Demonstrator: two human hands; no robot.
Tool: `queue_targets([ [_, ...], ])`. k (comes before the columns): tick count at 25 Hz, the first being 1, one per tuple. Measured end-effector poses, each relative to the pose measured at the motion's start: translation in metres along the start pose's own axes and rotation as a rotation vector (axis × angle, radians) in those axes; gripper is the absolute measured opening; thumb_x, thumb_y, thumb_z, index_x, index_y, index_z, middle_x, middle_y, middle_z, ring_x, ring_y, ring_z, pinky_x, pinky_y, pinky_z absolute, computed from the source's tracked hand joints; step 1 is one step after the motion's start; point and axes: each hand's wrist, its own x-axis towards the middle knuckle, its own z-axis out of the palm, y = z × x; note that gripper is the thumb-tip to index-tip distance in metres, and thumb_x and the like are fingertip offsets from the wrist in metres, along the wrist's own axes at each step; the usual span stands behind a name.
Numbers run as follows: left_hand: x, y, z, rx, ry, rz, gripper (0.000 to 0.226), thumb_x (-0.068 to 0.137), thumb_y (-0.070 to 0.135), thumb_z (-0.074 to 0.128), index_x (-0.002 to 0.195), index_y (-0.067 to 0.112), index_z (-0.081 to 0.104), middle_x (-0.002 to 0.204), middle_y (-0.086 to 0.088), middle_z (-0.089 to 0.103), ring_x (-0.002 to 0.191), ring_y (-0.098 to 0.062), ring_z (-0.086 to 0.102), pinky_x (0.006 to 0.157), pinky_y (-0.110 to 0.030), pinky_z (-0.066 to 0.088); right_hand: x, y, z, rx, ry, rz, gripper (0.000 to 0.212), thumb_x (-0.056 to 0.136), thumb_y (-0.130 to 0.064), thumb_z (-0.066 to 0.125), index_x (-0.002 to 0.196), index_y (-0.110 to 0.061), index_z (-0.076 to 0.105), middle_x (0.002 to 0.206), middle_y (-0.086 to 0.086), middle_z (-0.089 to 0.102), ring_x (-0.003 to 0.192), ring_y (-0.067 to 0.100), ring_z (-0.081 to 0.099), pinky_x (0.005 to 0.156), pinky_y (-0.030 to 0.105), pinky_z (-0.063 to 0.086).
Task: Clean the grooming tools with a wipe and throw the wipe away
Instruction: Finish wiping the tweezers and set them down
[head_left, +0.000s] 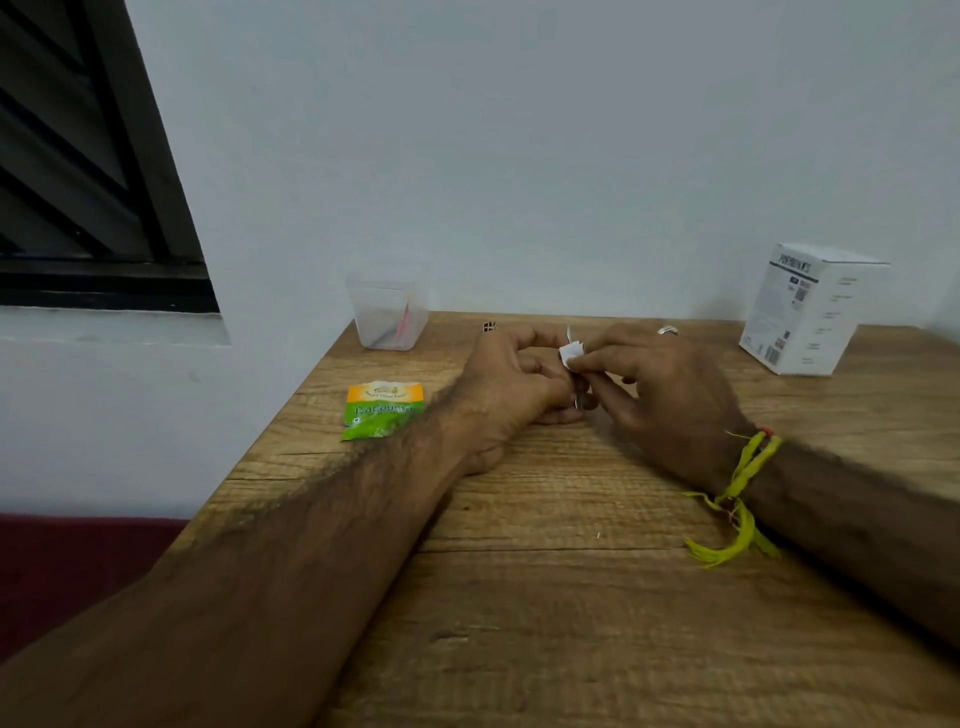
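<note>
Midway through wiping: left hand (511, 387) gripping a small metal tool (578, 397) (type unclear), right hand (660, 384) pinching the white wipe (570, 354) around it above the desk (545, 597). Remaining, seemingly: more tools in the plastic cup (388, 307), then binning the wipe.

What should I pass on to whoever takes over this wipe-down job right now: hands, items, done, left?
Left hand: grips a small metal tool above the table; only its tip shows.
Right hand: pinches the folded white wipe against that tool.
Clear cup at the back left holds more tools, one pink.
Green sachet lies torn open left of the hands.
White box stands back right.
Done: wipe taken out, wiping under way.
Left: finish this tool, clean any others, bin the wipe. No bin is in view.
</note>
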Motion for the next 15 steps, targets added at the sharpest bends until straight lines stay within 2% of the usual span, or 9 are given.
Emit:
queue_targets([
  [4, 0.002, 0.007, -0.002, -0.085, 0.060, -0.089, 0.021, 0.091, 0.007, 0.062, 0.111, 0.002, 0.067, 0.071, -0.012, 0.070, 0.062, -0.026, 0.073, 0.064, -0.036, 0.064, -0.003, 0.001, -0.003, -0.023, -0.033, -0.104, 0.014, 0.086, -0.005, 0.071, 0.096, -0.011, 0.078, 0.106, -0.001, 0.074, 0.090, 0.029, 0.070, 0.072, 0.046, 0.054],
  [6, 0.003, 0.006, 0.000, -0.077, 0.114, -0.076, 0.021, 0.096, 0.020, 0.064, 0.106, 0.002, 0.068, 0.069, -0.009, 0.070, 0.058, -0.027, 0.072, 0.059, -0.037, 0.063, -0.004, 0.000, -0.005, -0.048, -0.069, -0.149, 0.018, 0.088, -0.007, 0.065, 0.100, -0.011, 0.077, 0.110, 0.001, 0.073, 0.088, 0.034, 0.070, 0.069, 0.046, 0.054],
  [9, 0.004, 0.003, 0.002, -0.039, 0.191, -0.024, 0.015, 0.094, 0.018, 0.070, 0.097, 0.004, 0.067, 0.075, -0.009, 0.072, 0.055, -0.027, 0.072, 0.053, -0.037, 0.061, -0.006, -0.002, -0.006, -0.121, -0.088, -0.215, 0.019, 0.089, -0.010, 0.060, 0.096, -0.014, 0.077, 0.106, 0.002, 0.073, 0.082, 0.034, 0.068, 0.063, 0.044, 0.054],
  [12, 0.005, 0.000, 0.002, -0.030, 0.232, -0.001, 0.013, 0.093, 0.015, 0.071, 0.095, 0.002, 0.067, 0.072, -0.010, 0.073, 0.053, -0.025, 0.071, 0.050, -0.034, 0.060, -0.005, -0.004, -0.008, -0.102, -0.105, -0.210, 0.020, 0.089, -0.010, 0.059, 0.096, -0.014, 0.077, 0.105, 0.002, 0.073, 0.081, 0.034, 0.068, 0.064, 0.044, 0.054],
  [15, 0.005, -0.003, 0.004, 0.040, 0.269, 0.035, 0.012, 0.092, 0.012, 0.072, 0.093, 0.001, 0.068, 0.070, -0.008, 0.072, 0.055, -0.018, 0.072, 0.051, -0.034, 0.061, -0.006, -0.006, -0.008, -0.137, -0.097, -0.229, 0.017, 0.084, -0.006, 0.067, 0.092, -0.015, 0.078, 0.099, 0.001, 0.074, 0.069, 0.033, 0.065, 0.059, 0.036, 0.051],
])
